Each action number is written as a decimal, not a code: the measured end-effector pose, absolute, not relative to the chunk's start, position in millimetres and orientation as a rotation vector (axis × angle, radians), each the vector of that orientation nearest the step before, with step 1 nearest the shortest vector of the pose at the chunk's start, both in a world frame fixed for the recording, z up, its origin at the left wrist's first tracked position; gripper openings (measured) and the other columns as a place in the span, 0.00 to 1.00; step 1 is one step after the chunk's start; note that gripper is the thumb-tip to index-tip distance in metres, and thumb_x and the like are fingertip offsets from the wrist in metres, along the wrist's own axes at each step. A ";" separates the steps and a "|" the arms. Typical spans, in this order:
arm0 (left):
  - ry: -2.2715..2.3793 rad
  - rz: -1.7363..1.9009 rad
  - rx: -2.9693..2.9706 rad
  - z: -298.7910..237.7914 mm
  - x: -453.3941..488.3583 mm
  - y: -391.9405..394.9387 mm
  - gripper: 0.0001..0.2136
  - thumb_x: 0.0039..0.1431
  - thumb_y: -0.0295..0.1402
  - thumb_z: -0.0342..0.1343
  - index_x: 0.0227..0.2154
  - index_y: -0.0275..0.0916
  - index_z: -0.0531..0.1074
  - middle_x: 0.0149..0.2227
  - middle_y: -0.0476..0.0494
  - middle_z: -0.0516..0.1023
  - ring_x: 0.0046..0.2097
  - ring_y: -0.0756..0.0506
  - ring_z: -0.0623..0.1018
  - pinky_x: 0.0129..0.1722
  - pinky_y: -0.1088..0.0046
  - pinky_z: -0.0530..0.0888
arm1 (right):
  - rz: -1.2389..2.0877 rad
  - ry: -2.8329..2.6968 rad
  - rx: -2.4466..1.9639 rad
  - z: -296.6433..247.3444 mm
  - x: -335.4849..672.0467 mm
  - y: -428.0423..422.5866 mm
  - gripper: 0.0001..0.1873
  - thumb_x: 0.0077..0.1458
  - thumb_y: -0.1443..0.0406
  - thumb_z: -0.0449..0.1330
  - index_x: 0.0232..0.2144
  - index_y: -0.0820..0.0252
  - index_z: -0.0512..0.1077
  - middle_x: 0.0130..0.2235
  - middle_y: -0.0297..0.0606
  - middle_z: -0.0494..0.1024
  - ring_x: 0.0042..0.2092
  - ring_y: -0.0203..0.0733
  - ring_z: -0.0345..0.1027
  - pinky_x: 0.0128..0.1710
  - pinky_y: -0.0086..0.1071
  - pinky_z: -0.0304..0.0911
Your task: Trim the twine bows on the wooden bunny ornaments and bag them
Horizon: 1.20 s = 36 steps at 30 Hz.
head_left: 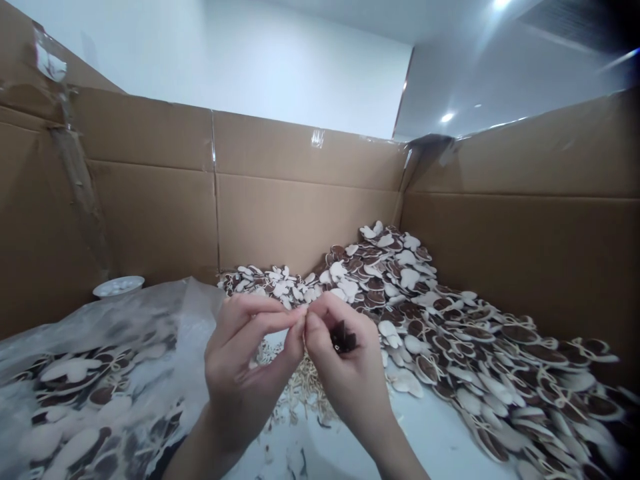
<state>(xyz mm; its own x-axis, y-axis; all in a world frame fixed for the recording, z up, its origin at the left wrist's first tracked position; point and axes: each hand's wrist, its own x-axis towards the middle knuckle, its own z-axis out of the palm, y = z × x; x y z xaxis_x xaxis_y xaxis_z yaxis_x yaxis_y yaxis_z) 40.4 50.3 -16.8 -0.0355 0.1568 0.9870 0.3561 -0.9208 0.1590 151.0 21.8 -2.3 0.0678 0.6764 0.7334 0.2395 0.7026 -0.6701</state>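
Observation:
My left hand [247, 367] and my right hand [345, 363] meet at the fingertips in the middle of the view, both pinched. The right hand's fingers curl round a small dark brown piece [343, 340]. The left thumb and forefinger pinch something thin at the same spot; I cannot make out what. Under the hands lies a small heap of pale string loops [300, 387] on the white surface [440, 440]. A big pile of flat brown and white pieces with string loops [450, 320] spreads to the right and behind.
Tall cardboard walls [300, 200] stand at the left, back and right. A clear plastic bag [100, 373] with more such pieces lies at the left. A small white dish [119, 286] sits by the left wall.

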 end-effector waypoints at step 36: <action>-0.986 -3.084 -2.546 2.2 33.3 28.9 0.09 0.62 0.34 0.53 0.26 0.40 0.64 0.33 0.54 0.73 0.32 0.54 0.71 0.35 0.80 0.70 | -0.049 -1.624 -0.735 -6.1 155.7 4.4 0.12 0.62 0.68 0.54 0.48 0.52 0.63 0.41 0.29 0.74 0.39 0.28 0.69 0.39 0.15 0.66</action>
